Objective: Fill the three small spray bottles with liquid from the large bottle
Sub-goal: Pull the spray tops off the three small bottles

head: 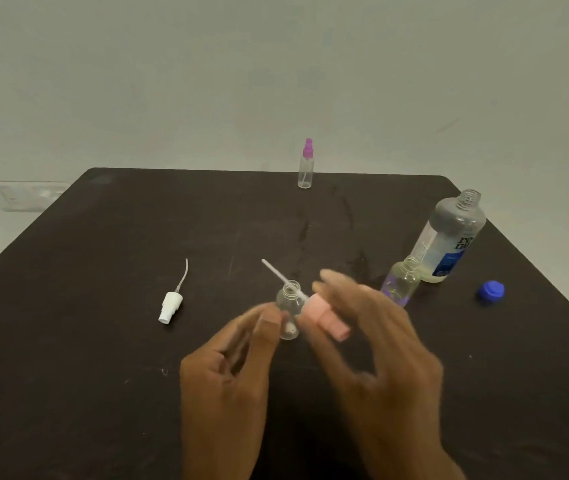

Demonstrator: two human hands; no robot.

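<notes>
My left hand [238,362] grips a small clear spray bottle [289,306] by its body; the neck is uncapped. My right hand [376,344] holds a pink spray cap [324,315] beside that neck, its white dip tube [274,271] slanting up to the left. A second small clear bottle [401,284] stands uncapped at the right. Behind it stands the large bottle [449,237], uncapped, with a blue-and-white label. A third small bottle [305,168] with a purple spray cap stands at the table's far edge.
A white spray cap with its tube [171,304] lies on the dark table [103,341] to the left. The large bottle's blue cap [490,292] lies at the right, near the table's edge. A pale wall rises behind the table.
</notes>
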